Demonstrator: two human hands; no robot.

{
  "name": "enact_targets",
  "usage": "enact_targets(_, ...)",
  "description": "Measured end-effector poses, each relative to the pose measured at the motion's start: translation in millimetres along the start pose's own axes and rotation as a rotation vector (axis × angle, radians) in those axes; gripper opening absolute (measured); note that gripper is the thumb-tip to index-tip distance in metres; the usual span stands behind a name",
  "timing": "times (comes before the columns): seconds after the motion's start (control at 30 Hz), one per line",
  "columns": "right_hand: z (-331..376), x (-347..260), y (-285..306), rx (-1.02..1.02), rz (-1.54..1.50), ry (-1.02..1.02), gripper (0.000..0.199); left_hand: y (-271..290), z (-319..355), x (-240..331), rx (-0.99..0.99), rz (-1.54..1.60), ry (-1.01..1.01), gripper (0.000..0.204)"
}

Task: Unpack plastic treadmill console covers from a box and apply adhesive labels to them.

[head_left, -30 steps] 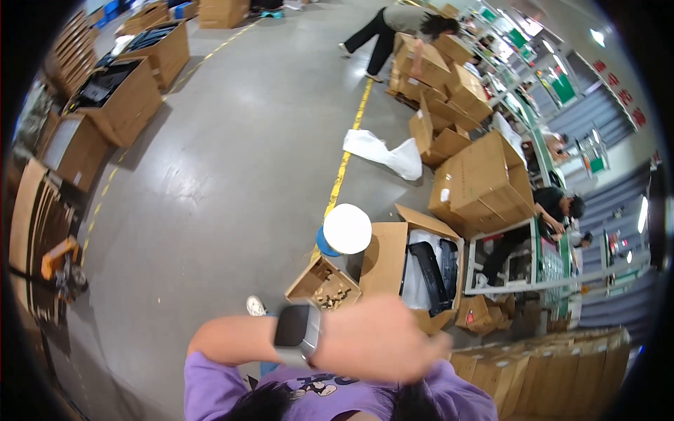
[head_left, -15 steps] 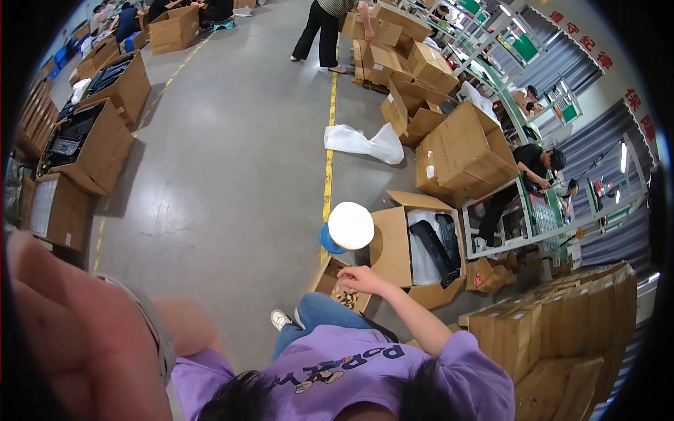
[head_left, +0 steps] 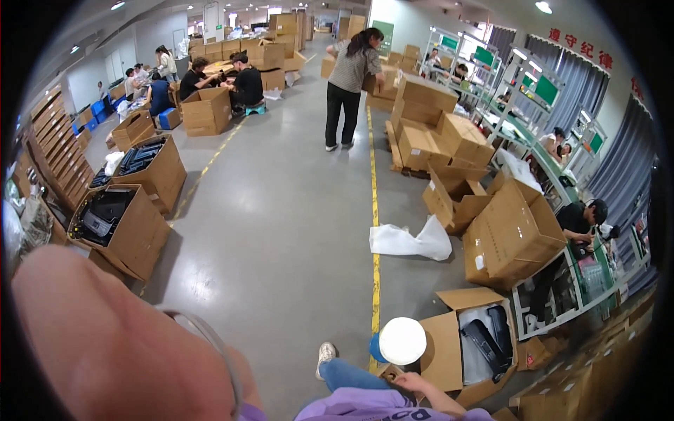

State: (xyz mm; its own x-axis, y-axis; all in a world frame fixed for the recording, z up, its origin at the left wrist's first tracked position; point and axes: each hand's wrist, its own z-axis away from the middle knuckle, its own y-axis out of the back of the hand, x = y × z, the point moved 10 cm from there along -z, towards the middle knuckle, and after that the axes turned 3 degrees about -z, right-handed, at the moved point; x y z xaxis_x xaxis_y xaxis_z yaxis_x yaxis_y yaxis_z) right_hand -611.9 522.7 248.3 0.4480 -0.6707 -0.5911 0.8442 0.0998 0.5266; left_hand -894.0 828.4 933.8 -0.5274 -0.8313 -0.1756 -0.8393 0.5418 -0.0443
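Note:
My left hand [head_left: 112,344] is raised very close to the camera and fills the lower left, with a pale bangle at the wrist. Its fingers cannot be made out. Low in the picture, my right hand [head_left: 411,381] is at a small cardboard box [head_left: 388,374] beside my leg. Its fingers are curled inward, and whatever they may hold is too small to make out. Just beyond this box is a round white-topped stool [head_left: 402,341] with a blue base [head_left: 375,349]. To its right, an open carton [head_left: 441,349] contains long black plastic parts [head_left: 484,345].
Yellow floor lines [head_left: 374,281] run away from me. White wrapping [head_left: 414,240] lies on the floor at right, near stacked cartons [head_left: 516,228]. Cartons of black parts [head_left: 133,228] stand at left. A person [head_left: 345,84] stands ahead; another works at a bench [head_left: 583,224].
The view has tilted up, so the far room shows and the stool and boxes sit lower. My left hand stays close to the camera; my right hand stays at the small box.

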Motion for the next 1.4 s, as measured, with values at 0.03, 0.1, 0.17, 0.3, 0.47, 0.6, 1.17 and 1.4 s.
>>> enact_targets(0.03, -34.5, 5.2, 16.2, -0.008, 0.072, -0.041, 0.017, -5.2, 1.5, -23.4, -0.004, 0.0, 0.008, 0.03)
enact_targets(0.1, -67.2, 17.7, 34.8, -0.051, -0.087, -0.129, 0.021, -6.2, 8.2, -50.5, 0.005, 0.015, 0.046, 0.029)
enact_targets(0.17, -104.2, -1.4, 78.3, 0.006, -0.022, -0.06, 0.025, -31.7, 8.0, -91.4, 0.009, 0.039, 0.061, 0.029)
enact_targets(0.3, -153.7, -56.6, 164.9, 0.071, -0.164, -0.016, 0.028, -51.3, 20.3, -157.1, 0.009, 0.142, 0.092, 0.028)
enact_targets(0.47, -181.3, -55.0, 220.8, 0.258, -0.45, -0.098, 0.026, -127.8, 30.3, -252.4, -0.017, 0.32, 0.134, 0.028)
enact_targets(0.6, -214.8, -43.7, 234.5, 0.208, -0.551, -0.094, 0.024, -172.2, 64.0, -334.9, 0.0, 0.462, 0.148, 0.027)
enact_targets(1.17, -16.5, -473.1, 763.3, 1.142, -0.588, 1.351, 0.015, -418.1, 63.5, -610.6, 0.021, 1.169, -0.121, 0.025)
enact_targets(1.4, 50.1, -477.5, 777.4, 1.176, -0.438, 1.581, 0.017, -478.6, 29.6, -579.3, -0.038, 1.348, -0.271, 0.024)
